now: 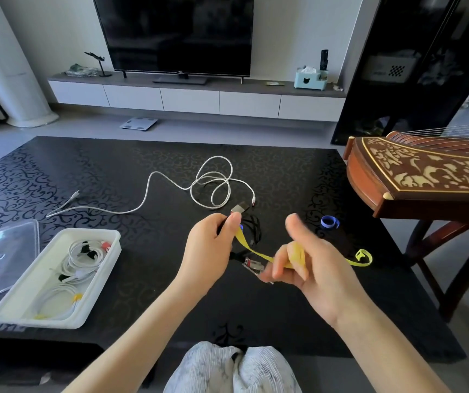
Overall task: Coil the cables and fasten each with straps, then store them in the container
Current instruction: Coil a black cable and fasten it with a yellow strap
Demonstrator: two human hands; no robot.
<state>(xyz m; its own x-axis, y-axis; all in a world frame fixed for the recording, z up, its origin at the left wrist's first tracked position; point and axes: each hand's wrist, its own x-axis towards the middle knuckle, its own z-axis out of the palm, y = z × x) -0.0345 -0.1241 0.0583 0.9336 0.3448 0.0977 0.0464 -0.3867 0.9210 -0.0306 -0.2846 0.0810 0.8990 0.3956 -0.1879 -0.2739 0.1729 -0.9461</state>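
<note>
The left hand (210, 245) curls round a coiled black cable (251, 231) and the near end of a yellow strap (256, 252). The right hand (312, 268), fingers bent and blurred, pinches the strap's other end. A loose white cable (213, 182) lies beyond both hands, and the container (86, 233) sits left of the left hand.

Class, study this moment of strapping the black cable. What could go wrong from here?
The left hand grips the coiled black cable while the right hand pulls the yellow strap taut; loops could slip free.
The metal plug sits beside the right hand and might get trapped under the strap.
The white cable lies in crossed loops and may knot when lifted.
</note>
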